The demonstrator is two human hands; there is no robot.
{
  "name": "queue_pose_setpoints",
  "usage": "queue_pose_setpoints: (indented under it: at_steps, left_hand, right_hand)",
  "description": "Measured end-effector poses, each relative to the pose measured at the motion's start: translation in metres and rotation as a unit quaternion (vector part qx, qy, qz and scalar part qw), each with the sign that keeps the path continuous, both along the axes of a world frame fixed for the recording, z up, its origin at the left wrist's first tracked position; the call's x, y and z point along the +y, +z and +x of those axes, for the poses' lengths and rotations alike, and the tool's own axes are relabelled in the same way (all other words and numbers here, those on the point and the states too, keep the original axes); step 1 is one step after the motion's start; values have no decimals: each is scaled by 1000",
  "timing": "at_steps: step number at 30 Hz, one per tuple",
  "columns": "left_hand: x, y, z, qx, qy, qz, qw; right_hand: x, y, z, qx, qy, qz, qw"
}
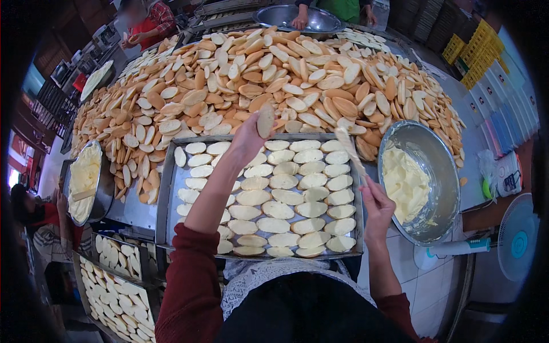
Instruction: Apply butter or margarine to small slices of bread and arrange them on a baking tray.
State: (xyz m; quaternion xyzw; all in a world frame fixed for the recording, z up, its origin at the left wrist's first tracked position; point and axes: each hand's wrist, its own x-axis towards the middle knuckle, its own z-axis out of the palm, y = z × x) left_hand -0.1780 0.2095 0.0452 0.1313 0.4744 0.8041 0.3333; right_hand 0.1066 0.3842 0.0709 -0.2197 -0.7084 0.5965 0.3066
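My left hand (pixel 248 138) grips an oval slice of bread (pixel 265 121) above the far edge of a metal baking tray (pixel 162 201). Rows of oval bread slices (pixel 283 181) coated with pale cream fill much of that tray. In my right hand (pixel 376 206) is a spatula (pixel 352 152), its cream-smeared blade pointing away from me over the tray's right rim. A steel bowl (pixel 448 180) of pale yellow cream (pixel 404 182) stands tilted just right of my right hand.
Beyond the tray rises a large heap of bread slices (pixel 240 73). Another cream bowl (pixel 103 193) stands at the left, near a seated person (pixel 47 218). Filled trays (pixel 116 296) are low at left. Two people work across the table, one's hand (pixel 300 20) in a steel basin (pixel 330 23). A fan (pixel 518 240) stands right.
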Motion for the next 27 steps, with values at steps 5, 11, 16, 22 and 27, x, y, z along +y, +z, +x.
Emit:
queue_pose_setpoints:
  at_steps: [5,11,16,22,27]
  left_hand:
    - [1,42,49,-100,-40,118,987]
    - [4,66,91,-89,-79,146,982]
    - [5,62,107,-106,-96,175,974]
    - [0,56,111,-147,-67,196,967]
    - [-3,58,112,-163,-82,220,958]
  right_hand:
    - [-16,8,-20,22,42,-104,993]
    - [-22,-1,-36,110,85,-1,990]
    - [-26,-4,-51,153,47,140,977]
    - [-25,-6,-56,179,26,251,951]
    - [-13,-8,-51,186,19,352,917]
